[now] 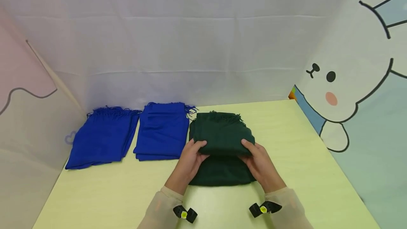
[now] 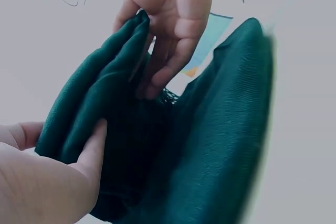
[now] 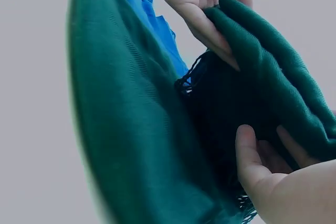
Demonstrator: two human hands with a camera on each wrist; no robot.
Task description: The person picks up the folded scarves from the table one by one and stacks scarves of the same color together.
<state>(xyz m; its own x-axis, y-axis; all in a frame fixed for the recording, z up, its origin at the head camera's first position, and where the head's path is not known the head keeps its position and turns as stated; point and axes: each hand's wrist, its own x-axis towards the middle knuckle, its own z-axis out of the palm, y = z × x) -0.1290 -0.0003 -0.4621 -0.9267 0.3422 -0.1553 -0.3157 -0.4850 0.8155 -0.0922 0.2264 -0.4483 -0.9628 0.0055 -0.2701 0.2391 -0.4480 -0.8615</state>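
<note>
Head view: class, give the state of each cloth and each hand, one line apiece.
Left blue cloth, folded, lying on the table, fringe at its far edge.
Right blue cloth, folded, lying flat.
Dark green cloth, layered, upper part held raised over the lower.
Left hand, gripping the raised part, thumb on top.
Right hand, gripping likewise.

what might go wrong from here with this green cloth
The left hand and right hand grip the near edge of the raised part of the green cloth, so its layers might slip out of line. The loose green fringe at the far side could get bunched underneath. The nearest blue cloth sits close alongside, so a sideways shift might disturb it.
</note>
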